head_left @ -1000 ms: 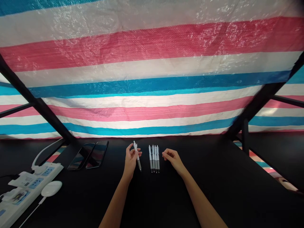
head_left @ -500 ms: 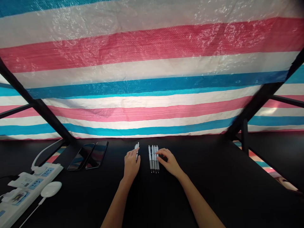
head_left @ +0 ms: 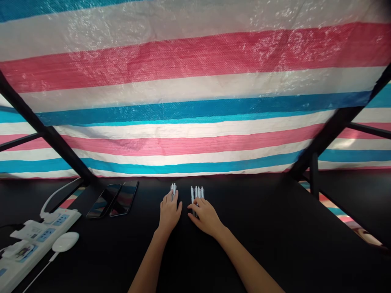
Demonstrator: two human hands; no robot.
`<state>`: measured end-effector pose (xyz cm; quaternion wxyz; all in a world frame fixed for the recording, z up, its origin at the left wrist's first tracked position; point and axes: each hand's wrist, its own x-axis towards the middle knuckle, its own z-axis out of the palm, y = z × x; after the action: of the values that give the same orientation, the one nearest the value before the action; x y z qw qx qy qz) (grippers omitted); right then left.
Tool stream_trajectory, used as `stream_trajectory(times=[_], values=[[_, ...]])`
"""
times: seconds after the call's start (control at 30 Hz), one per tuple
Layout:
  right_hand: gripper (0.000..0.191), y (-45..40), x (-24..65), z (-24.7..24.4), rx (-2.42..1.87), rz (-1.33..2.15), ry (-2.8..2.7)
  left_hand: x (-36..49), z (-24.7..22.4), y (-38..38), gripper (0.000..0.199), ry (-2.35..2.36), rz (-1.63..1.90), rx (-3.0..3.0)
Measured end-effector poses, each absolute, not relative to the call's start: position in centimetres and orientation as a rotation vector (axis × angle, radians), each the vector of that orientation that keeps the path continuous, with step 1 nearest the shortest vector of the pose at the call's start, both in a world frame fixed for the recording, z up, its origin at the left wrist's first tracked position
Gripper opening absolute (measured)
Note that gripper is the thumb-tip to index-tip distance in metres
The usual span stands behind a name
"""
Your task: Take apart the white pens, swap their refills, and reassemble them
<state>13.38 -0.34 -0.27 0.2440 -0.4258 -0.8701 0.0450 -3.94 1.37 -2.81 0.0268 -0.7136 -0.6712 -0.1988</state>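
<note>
Several white pens with grey grips (head_left: 197,192) lie side by side on the black table (head_left: 195,260), their upper ends showing. Over their lower parts lies my right hand (head_left: 205,215), its thumb and fingers apart at the left edge of the row. To the left, my left hand (head_left: 169,210) rests with spread fingers on a smaller group of white pens (head_left: 173,187). Only the tops of those pens stick out beyond its fingertips. Neither hand is closed round a pen.
Two dark phones (head_left: 104,201) (head_left: 124,198) lie at the left. Nearer on that side are a white power strip (head_left: 45,238) with plugs and cables, and a round white charger (head_left: 65,241). Black frame bars and a striped sheet (head_left: 195,145) stand behind the table.
My right hand has moved left and nearer, from the right side of the pen row to over its lower part. The pens under my left hand have shifted slightly left.
</note>
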Motion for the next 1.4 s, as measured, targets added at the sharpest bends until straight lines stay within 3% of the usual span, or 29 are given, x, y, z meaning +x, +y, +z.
stream_trajectory(times=[0.23,0.57,0.83,0.97,1.2,1.4], values=[[0.011,-0.2,12.7,-0.5,-1.234,0.085,-2.365,-4.0,-3.1,1.4,0.045,-2.048,-0.647,-2.202],[0.02,0.0,12.4,-0.7,-1.293,0.138,-2.333,-4.3,-2.9,1.5,0.04,-2.022,-0.893,-2.231],[0.025,0.8,14.0,-0.8,-1.305,0.654,-1.809,-4.2,-2.2,1.2,0.038,-2.01,-1.025,-2.225],[0.041,2.2,15.6,-0.7,-1.111,1.007,-1.473,-3.7,-1.1,1.0,0.034,-1.961,-1.285,-2.232],[0.037,1.7,16.3,0.6,-0.975,1.462,-1.44,-1.9,0.1,0.5,0.037,-2.013,-2.072,-2.504],[0.04,1.3,15.7,1.0,-1.001,1.361,-1.628,-1.5,0.9,0.3,0.044,-2.06,-2.616,-2.388]])
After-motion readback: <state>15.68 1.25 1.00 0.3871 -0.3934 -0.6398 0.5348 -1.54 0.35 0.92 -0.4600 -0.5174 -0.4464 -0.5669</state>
